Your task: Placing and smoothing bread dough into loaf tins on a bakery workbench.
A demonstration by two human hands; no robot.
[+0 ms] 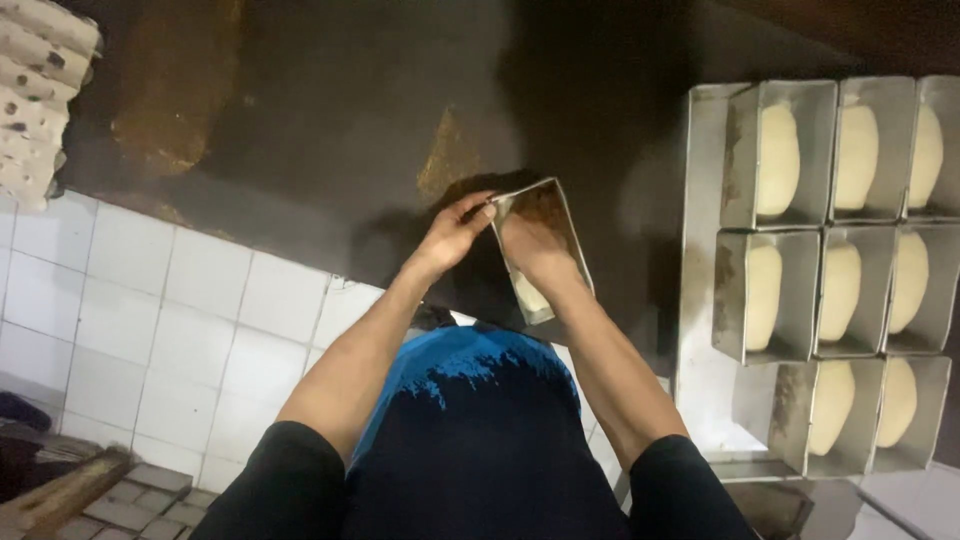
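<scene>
I look down at a metal loaf tin (pixel 568 226) held over a dark counter (pixel 340 110). My left hand (pixel 452 234) grips the tin's left rim with fingers and thumb. My right hand (pixel 532 240) is pushed inside the tin, onto a pale piece of dough (pixel 529 295) that shows at the tin's near end. The tin is tilted toward me.
A large metal tray (pixel 700 330) at the right holds several loaf tins (pixel 780 150), each with a pale dough piece in it. White tiles (pixel 180 320) face the counter's front. A speckled white object (pixel 35 100) lies at the top left. A wooden piece (pixel 60 490) sits on the floor.
</scene>
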